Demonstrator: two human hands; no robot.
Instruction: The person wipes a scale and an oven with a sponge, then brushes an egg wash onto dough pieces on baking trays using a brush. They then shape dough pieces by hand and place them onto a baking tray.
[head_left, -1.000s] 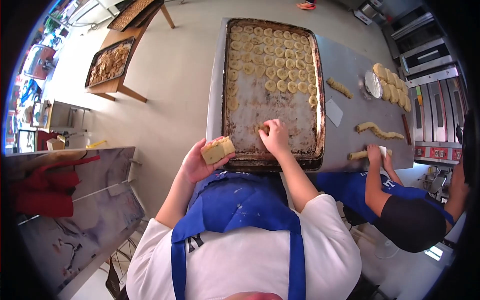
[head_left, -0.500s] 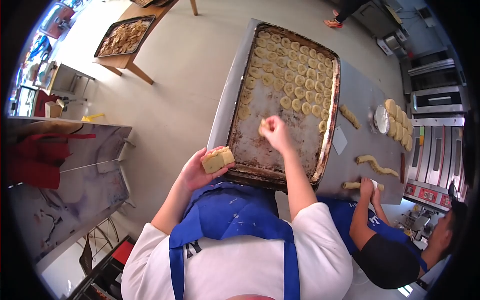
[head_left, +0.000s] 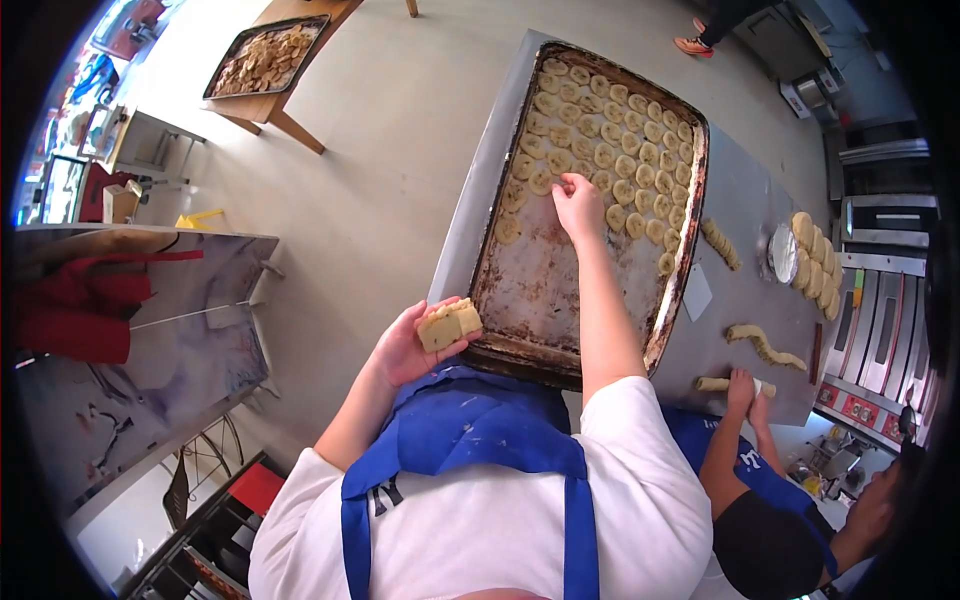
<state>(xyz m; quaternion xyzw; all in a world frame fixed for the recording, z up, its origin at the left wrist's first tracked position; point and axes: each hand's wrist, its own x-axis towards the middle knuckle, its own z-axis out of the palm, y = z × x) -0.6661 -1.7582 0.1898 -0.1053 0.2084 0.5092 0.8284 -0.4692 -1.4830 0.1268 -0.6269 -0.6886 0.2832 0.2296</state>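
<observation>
My left hand [head_left: 405, 345] holds a stack of cut dough slices [head_left: 450, 325], pale with a crimped top edge, beside the tray's near left corner. My right hand [head_left: 582, 208] reaches over the large, browned baking tray [head_left: 530, 290]. Its fingers are pinched together at the edge of a round dough slice [head_left: 541, 181], which lies flat on the tray; the fingertips are partly hidden. Rows of flat, round dough slices [head_left: 625, 165] with dark swirls cover the far and right parts of the tray.
On the metal table, right of the tray, are a dough strip [head_left: 720, 244], a wavy dough rope [head_left: 765, 346], a white scraper [head_left: 698, 292] and stacked dough rolls [head_left: 815, 262]. A co-worker's hands [head_left: 742, 390] handle a dough roll. A filled tray [head_left: 268, 60] stands on a wooden table.
My right hand has moved forward and slightly right, carrying a dough slice to the row's left part, where it now lies on the tray. My left hand still holds its stack. The view has shifted slightly.
</observation>
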